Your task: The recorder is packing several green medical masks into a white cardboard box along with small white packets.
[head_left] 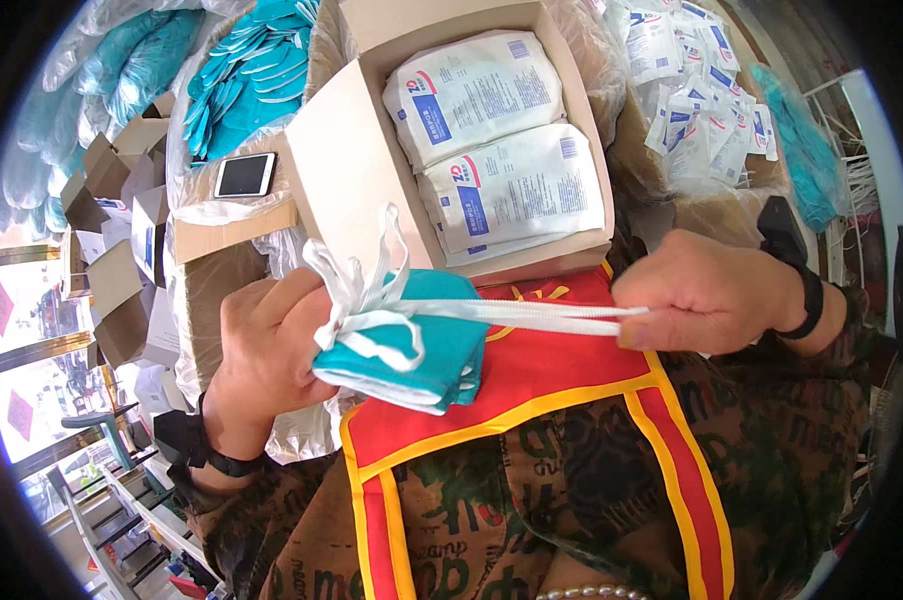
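My left hand (271,335) is closed on a folded teal cloth bundle (436,345) with a white lining, gripping it by its left side. White ties (356,290) are looped and bunched on top of the bundle beside my left fingers. To the right, my right hand (701,290) is closed, pinching the ends of the white ties, which stretch taut between it and the bundle. Just beyond both hands stands an open cardboard box (321,150) holding white printed packs (516,190) in a double row. The fingertips of my left hand are partly hidden.
A lined carton at the far left holds a pile of teal pieces (256,75). A phone (245,175) lies in front of it. Small white sachets (711,110) fill a carton at the far right. Open cartons (121,270) stand at left. A red apron (571,365) covers my front.
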Demonstrator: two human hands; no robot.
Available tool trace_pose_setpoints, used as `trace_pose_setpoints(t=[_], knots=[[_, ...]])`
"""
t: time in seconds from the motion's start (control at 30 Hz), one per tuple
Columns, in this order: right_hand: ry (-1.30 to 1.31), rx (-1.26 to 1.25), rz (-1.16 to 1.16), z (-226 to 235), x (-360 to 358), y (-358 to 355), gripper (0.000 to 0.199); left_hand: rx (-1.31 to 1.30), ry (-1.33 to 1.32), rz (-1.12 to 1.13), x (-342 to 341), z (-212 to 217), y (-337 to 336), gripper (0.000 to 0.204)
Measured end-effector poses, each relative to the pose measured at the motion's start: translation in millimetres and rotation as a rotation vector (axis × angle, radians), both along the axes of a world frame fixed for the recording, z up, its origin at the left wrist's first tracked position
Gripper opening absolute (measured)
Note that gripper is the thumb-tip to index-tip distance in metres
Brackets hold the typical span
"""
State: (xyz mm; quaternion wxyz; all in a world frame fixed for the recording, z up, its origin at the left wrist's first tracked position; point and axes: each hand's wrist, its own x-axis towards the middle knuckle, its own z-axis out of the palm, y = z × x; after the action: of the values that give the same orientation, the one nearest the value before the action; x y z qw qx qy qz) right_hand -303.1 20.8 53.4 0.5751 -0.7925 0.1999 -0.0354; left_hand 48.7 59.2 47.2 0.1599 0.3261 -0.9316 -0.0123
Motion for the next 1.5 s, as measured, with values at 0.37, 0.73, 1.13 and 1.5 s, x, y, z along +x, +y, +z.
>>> trace_pose_setpoints(t=[0.37,0.73,1.13,1.5], knots=[[0.056,0.257,-0.239,11,-38,10,0.038,0.002,-0.028,0.388,48,-26,2,0.035],[-0.321,0.436,-0.683,-7,-77,20,0.037,0.365,1.171,0.883,129,-53,-7,0.039],[-0.444,0.603,-0.223,-57,44,-11,0.031,0.872,1.892,-0.344,5,-68,-25,0.015],[-0.381,0.645,-0.301,-66,114,-17,0.022,1.012,2.128,-0.493,-21,-81,-35,0.037]])
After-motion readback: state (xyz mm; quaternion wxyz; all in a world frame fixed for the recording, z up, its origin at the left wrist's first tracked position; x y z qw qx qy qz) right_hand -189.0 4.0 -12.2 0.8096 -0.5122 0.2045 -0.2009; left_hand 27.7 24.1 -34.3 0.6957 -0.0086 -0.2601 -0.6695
